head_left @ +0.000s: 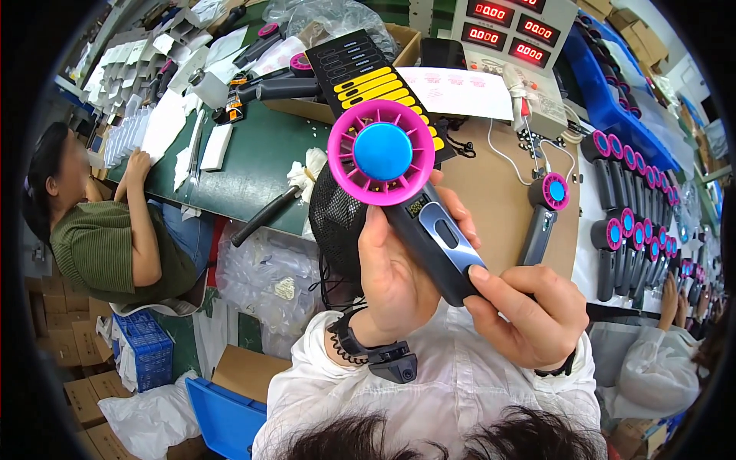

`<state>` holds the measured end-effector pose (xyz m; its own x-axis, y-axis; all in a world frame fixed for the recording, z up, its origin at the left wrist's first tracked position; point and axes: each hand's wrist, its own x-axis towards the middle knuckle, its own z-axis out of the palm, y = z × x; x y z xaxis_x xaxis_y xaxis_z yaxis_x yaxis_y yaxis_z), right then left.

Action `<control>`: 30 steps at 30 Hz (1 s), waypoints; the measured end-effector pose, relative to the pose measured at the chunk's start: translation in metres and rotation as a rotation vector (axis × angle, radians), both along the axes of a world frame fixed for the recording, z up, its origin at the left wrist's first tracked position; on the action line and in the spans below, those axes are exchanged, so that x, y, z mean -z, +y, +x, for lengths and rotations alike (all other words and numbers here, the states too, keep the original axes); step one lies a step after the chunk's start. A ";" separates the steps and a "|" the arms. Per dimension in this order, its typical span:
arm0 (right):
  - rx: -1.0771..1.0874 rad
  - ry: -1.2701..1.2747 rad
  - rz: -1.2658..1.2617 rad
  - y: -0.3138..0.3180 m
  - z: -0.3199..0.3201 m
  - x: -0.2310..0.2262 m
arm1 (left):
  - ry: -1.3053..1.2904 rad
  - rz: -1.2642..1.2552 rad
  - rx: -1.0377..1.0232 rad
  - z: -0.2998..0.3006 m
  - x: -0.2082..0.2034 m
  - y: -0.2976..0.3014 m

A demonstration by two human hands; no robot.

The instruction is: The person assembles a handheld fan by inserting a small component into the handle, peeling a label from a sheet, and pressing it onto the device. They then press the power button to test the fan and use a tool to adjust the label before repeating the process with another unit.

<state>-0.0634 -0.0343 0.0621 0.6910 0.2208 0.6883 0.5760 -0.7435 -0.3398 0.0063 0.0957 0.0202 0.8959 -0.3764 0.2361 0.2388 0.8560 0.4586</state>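
A handheld fan (437, 238) with a dark body, a pink ring and a blue hub is held up in front of me, its head tilted to the upper left. My left hand (395, 268) is closed around its body just under the head, fingertips showing on the far side. My right hand (533, 310) grips the lower end, its thumb on the front face near the bottom. A small display glows below the fan's head. Behind my left hand lies a black mesh bag (335, 218). A second fan (540, 222) rests on the brown board (479, 169) to the right.
A meter box (510, 54) with red digits stands at the back, wires trailing to the board. Rows of fans (636, 222) fill the right side beside a blue bin (606, 100). A black-and-yellow sheet (372, 80) lies ahead. Another person (115, 238) sits at left.
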 end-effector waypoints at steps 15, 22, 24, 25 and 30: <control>0.017 -0.040 -0.027 0.005 0.004 0.000 | -0.055 0.047 -0.055 -0.002 0.003 -0.001; 0.016 -0.054 -0.022 0.006 0.005 0.001 | -0.063 0.033 -0.057 -0.001 0.004 -0.001; 0.021 -0.060 -0.022 0.006 0.006 0.002 | -0.059 0.028 -0.058 -0.001 0.005 -0.002; 0.024 -0.063 -0.023 0.006 0.006 0.002 | -0.055 0.024 -0.061 -0.001 0.005 -0.002; 0.040 -0.079 -0.020 0.007 0.008 0.003 | -0.025 -0.012 -0.055 -0.003 0.005 -0.002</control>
<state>-0.0550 -0.0274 0.0589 0.6436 0.2083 0.7365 0.5698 -0.7729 -0.2793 0.0036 0.0934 0.0154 0.9090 -0.3237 0.2625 0.1798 0.8729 0.4536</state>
